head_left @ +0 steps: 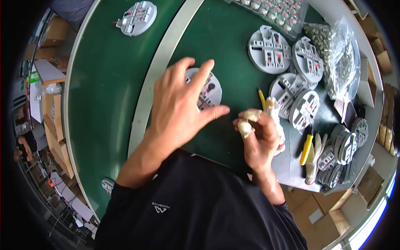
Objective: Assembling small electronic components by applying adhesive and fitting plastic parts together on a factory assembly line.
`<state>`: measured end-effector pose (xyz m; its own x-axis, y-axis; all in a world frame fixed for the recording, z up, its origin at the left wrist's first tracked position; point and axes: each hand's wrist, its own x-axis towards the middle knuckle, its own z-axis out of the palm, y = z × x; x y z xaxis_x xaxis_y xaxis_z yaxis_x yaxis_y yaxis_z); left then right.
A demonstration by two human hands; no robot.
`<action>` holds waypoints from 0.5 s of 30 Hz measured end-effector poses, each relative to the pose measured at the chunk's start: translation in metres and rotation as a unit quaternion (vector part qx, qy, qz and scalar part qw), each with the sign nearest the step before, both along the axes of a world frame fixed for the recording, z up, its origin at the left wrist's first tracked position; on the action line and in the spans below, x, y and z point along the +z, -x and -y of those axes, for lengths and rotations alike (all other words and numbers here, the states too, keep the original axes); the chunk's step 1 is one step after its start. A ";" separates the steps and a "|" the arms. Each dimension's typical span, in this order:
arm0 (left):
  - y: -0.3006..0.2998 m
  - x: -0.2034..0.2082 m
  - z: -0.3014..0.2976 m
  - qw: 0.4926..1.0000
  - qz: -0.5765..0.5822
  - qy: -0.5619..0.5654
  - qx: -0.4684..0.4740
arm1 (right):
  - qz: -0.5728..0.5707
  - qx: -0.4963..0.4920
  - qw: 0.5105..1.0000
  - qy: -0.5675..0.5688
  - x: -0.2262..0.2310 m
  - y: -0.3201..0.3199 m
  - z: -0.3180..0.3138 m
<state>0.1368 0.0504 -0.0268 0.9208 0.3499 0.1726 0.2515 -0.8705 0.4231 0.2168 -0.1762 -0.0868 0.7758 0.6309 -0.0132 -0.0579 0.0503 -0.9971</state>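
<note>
My left hand is spread, thumb and fingers apart, above a round grey plastic disc with slots and small red and black parts. It partly hides the disc, and I cannot tell whether they touch. To its right my right hand is closed in a pinch, with cream-coloured covers on the thumb and fingertip. Whatever lies between those tips is too small to name. Just beyond the right hand lie a whitish glove or cloth and a yellow-handled tool.
Several similar discs lie at the far right, near a clear bag of small metal parts and a bubble tray. More discs are stacked at right, beside a yellow-handled tool. A pale rail borders the green belt.
</note>
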 end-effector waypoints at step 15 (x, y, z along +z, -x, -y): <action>0.033 -0.029 0.004 0.999 0.015 0.026 0.044 | 0.286 -0.035 0.950 0.119 0.020 -0.014 -0.032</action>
